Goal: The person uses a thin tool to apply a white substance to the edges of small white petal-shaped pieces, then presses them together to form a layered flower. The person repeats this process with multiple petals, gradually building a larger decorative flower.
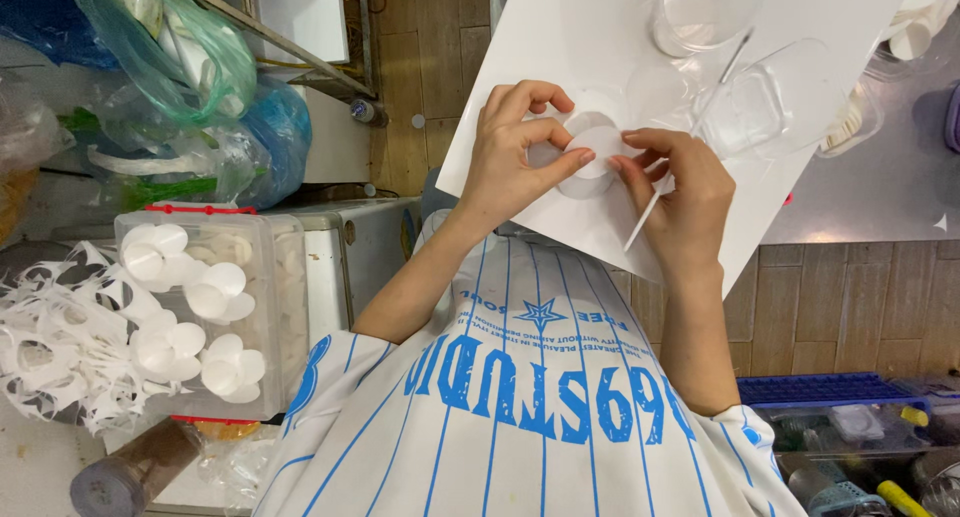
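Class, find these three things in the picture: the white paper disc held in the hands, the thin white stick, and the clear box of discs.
white paper disc (603, 143), head view, its bare centre.
thin white stick (642, 220), head view, lower shaft.
clear box (283, 307), head view, side wall.

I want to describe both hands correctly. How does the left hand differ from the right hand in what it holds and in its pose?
The left hand pinches a white paper disc with curled fingers; the right hand touches that disc with its fingertips only. The right hand also carries a thin white stick; the left hand carries no tool. Both hands are bare and rest over the white board.
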